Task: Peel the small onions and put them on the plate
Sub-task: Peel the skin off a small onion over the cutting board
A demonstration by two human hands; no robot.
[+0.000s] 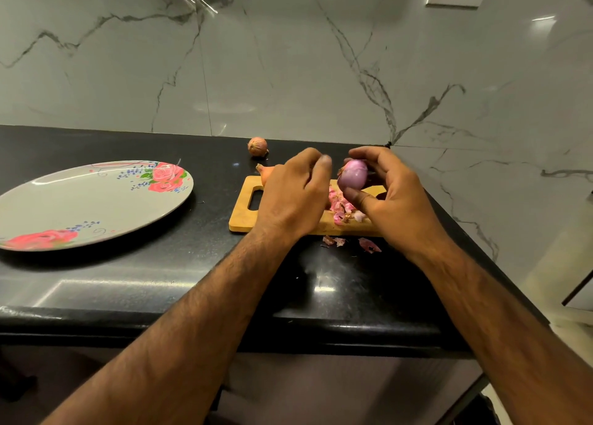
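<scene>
My right grip (394, 196) is raised above the light wooden chopping board (244, 217), forearm angled in from the lower right, thumb and curled fingers clasping the peeled, glossy purple small onion (353, 175). My left grip (292, 196) is held palm down just left of that onion, fingers bent and tips blurred, so I cannot tell whether it pinches anything. Pink peel scraps (340, 207) lie on the board, and the grey oval rose-patterned plate (96, 200) sits well apart at the left of the black stone worktop (160, 280).
</scene>
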